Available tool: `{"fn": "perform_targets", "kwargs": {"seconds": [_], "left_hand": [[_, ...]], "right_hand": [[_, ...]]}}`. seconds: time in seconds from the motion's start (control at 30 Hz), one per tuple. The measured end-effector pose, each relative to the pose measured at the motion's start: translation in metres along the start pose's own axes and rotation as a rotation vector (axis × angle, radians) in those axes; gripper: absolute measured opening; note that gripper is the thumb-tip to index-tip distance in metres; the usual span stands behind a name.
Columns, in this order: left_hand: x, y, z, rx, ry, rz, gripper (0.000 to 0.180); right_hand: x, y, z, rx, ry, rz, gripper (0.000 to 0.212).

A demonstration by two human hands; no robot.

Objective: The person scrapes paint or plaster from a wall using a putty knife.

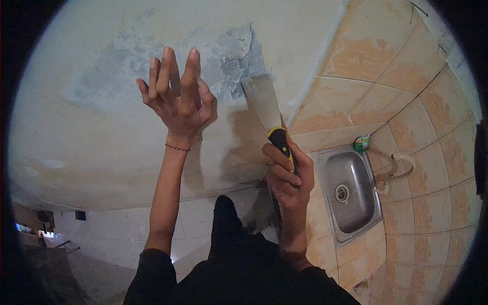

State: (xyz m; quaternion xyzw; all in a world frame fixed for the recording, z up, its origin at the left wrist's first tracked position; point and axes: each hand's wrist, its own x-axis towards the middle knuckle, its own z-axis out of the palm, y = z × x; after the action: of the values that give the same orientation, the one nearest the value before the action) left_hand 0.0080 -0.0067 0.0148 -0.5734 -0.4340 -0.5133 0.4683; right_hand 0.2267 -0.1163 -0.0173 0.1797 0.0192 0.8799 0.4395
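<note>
My right hand point(291, 175) is wrapped round the black and yellow handle of a putty knife point(263, 99). Its broad metal blade points up, with the edge at the lower right of a bare grey patch point(234, 51) on the pale wall point(91, 147). Along that patch the paint edge is ragged and flaking. To the left, my left hand point(178, 96) has its fingers spread and holds nothing. Its fingertips lie over the grey patch; whether they press on the wall I cannot tell. A thin dark bracelet point(177, 148) circles the left wrist.
At the right, a steel sink point(351, 188) is set in an orange-tiled counter point(323, 254), with a pale curved tap point(404, 162) and a small green packet point(362, 143) by its far corner. Orange tiles point(366, 56) cover the adjoining wall. White floor tiles point(117, 234) lie below.
</note>
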Motion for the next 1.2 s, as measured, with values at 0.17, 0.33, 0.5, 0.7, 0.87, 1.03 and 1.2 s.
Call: {"fn": "perform_targets", "kwargs": {"seconds": [0.17, 0.33, 0.5, 0.7, 0.87, 1.03, 1.2], "left_hand": [[-0.001, -0.001, 0.002, -0.021, 0.018, 0.001, 0.054], [0.000, 0.000, -0.002, -0.003, -0.020, -0.015, 0.053], [0.000, 0.001, -0.001, -0.011, -0.028, -0.011, 0.054], [-0.002, -0.001, -0.001, -0.008, -0.027, -0.008, 0.054], [0.000, -0.001, -0.002, 0.021, -0.029, -0.022, 0.054], [0.001, 0.002, -0.005, 0.014, -0.052, -0.006, 0.055], [-0.001, 0.001, -0.004, -0.016, -0.029, -0.009, 0.055]], "right_hand": [[0.003, -0.006, -0.009, -0.035, -0.062, 0.001, 0.039], [0.001, -0.002, -0.007, 0.019, -0.019, -0.004, 0.034], [-0.001, -0.003, -0.006, 0.040, -0.031, 0.005, 0.033], [0.002, -0.005, -0.007, 0.077, -0.046, 0.030, 0.030], [0.002, -0.003, -0.005, -0.007, 0.004, -0.011, 0.028], [-0.001, -0.007, -0.008, 0.050, -0.008, 0.008, 0.026], [0.007, -0.007, -0.002, 0.062, -0.038, 0.031, 0.025]]}}
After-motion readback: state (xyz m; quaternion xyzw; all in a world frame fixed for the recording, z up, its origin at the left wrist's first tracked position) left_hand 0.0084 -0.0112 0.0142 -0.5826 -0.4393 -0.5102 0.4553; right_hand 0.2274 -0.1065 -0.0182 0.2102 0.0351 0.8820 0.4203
